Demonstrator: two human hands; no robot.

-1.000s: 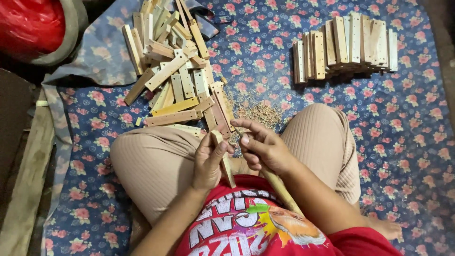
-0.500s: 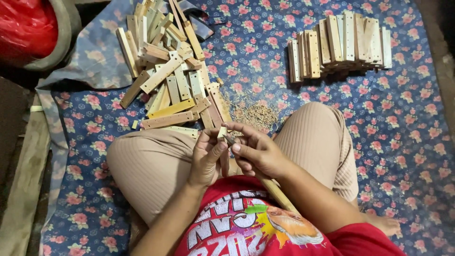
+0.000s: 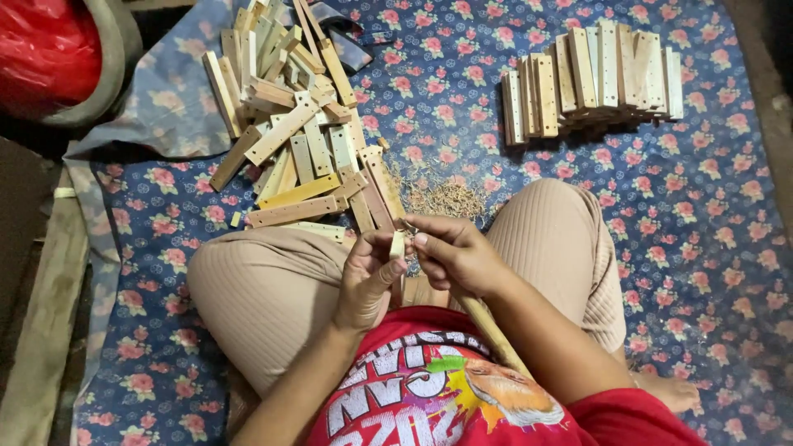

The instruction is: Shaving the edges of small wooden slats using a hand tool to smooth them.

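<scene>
I sit cross-legged on a blue flowered cloth. My left hand grips a short pale wooden slat held upright above my lap. Against that slat's top rests my right hand, closed around a tool with a long wooden handle that runs back along my forearm. The tool's working end is hidden by my fingers. A small heap of wood shavings lies on the cloth just beyond my hands.
A loose pile of wooden slats lies ahead on the left. A neat row of slats standing on edge sits at the far right. A red bag in a dark tub is at the top left. My knees spread wide.
My hands have stayed together over my lap, with small shifts of the fingers on the slat. The camera has tilted slightly, so the piles sit a little lower in view.
</scene>
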